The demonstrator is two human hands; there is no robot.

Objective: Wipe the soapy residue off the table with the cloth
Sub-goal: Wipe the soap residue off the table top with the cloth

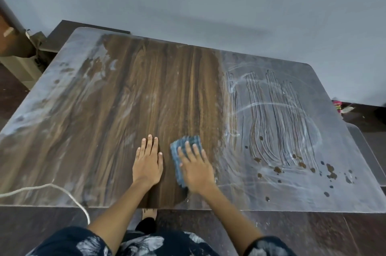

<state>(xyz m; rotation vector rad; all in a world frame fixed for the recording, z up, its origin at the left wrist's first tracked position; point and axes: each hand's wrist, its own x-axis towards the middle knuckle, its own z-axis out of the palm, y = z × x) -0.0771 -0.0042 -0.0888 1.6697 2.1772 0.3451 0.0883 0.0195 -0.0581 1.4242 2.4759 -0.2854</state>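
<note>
A wooden table (129,93) fills the view. Its middle strip shows bare dark wood grain. White soapy residue (277,122) with finger-like streaks covers the right third, and a thinner soapy film (52,93) lies over the left part. A folded blue-grey cloth (183,144) lies near the front edge, at the left border of the right soapy patch. My right hand (195,168) presses flat on the cloth with straight fingers. My left hand (148,161) rests flat on the bare wood just left of the cloth.
A white cord (62,190) crosses the table's front left corner and hangs over the edge. A grey wall stands behind the table. A cardboard box (12,36) sits at the far left, and small colourful items (338,105) lie on the floor at right.
</note>
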